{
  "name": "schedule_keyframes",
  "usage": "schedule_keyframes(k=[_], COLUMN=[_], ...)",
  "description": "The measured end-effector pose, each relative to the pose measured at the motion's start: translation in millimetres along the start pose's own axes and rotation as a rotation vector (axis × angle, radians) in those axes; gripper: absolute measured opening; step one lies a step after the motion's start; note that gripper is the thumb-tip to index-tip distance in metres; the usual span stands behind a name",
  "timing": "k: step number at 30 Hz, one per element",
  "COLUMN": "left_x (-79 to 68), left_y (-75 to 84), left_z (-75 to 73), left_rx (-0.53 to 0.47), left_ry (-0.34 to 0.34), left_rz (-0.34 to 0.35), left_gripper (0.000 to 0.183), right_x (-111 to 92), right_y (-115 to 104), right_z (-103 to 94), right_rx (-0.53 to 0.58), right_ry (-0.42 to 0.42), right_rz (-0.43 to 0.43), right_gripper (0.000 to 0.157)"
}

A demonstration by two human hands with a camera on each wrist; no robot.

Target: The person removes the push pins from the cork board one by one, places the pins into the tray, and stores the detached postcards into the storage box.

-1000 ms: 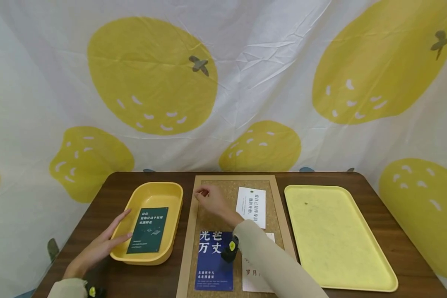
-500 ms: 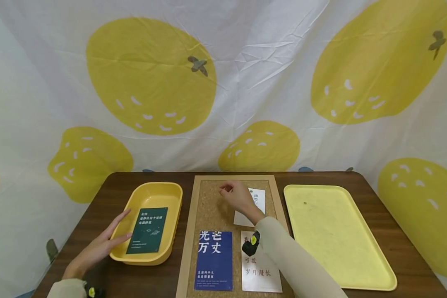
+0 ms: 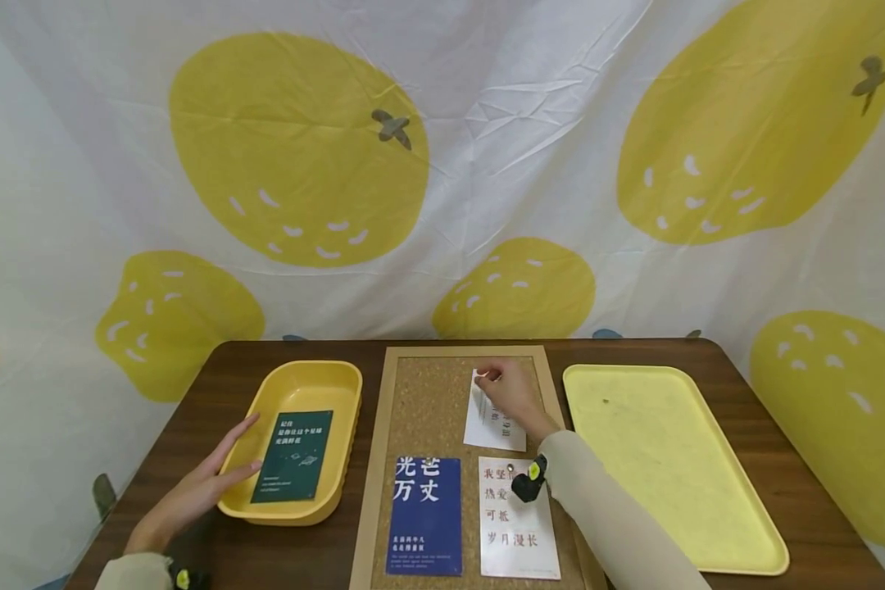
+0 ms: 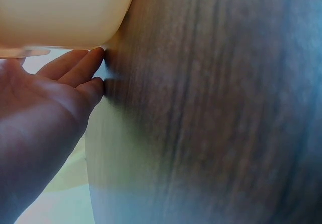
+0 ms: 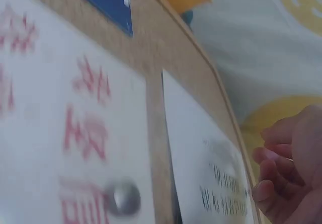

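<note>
In the head view my left hand (image 3: 193, 496) lies along the left side of a yellow plastic basket (image 3: 271, 392), its thumb over the rim and fingers extended. The left wrist view shows those fingers (image 4: 85, 73) straight beside the basket's outer wall. A dark green card (image 3: 295, 455) lies inside the basket. My right hand (image 3: 515, 392) is over the top of a white card (image 3: 485, 430) on the cork board (image 3: 428, 401), covering its upper part. In the right wrist view its bent fingers (image 5: 276, 128) are close to that card's top edge, with no object visible between them.
A blue card (image 3: 424, 524) and a white card with red writing (image 3: 516, 533) lie on the board's lower half. A silver pushpin (image 5: 122, 198) fastens the red-lettered one. A pale yellow tray (image 3: 671, 467) stands on the right of the brown table (image 3: 298, 557).
My right hand has travelled rightward across the cork board, from near its left frame to the top of the upper white card. The left hand and basket have stayed put.
</note>
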State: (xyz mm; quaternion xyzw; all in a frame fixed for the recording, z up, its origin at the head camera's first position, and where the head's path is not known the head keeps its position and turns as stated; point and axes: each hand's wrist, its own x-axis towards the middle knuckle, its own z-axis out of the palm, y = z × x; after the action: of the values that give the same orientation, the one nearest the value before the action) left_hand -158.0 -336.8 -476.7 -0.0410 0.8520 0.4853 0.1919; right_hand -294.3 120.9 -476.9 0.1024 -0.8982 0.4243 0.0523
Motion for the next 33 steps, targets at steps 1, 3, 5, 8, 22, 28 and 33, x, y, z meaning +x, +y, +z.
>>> schedule_keyframes(k=[1,3,5,8,22,28,33], left_x=[-0.2,-0.4,-0.4,0.1,1.2,1.3,2.5], left_y=[0.1,-0.2,-0.7,-1.7,-0.7,0.8,0.2], left_z=[-0.1,0.0,0.0,0.3,2.4,2.0,2.1], left_rx=[-0.002,-0.005,-0.008,-0.009,-0.026,-0.029,-0.031], left_ry=[0.000,-0.001,0.000,0.000,-0.002,-0.005,-0.005], left_rz=[0.004,0.017,0.027,0.034,0.034,0.027,0.021], left_gripper=[0.086,0.086,0.085,0.085,0.085,0.085,0.086], right_x=[1,2,3,3,2,3,2], right_y=[3,8,13,19,42,45,45], right_z=[-1.7,-5.5,-9.5,-14.5,-17.4,-14.4,-12.2], right_rx=[-0.008,-0.016,-0.019,-0.040,-0.052,-0.048,-0.058], right_ry=[0.007,0.018,0.025,0.037,0.028,0.035,0.062], right_rz=[0.008,0.031,0.046,0.058,0.062,0.047,0.031], right_gripper=[0.016,0.017,0.019,0.021,0.022,0.023,0.021])
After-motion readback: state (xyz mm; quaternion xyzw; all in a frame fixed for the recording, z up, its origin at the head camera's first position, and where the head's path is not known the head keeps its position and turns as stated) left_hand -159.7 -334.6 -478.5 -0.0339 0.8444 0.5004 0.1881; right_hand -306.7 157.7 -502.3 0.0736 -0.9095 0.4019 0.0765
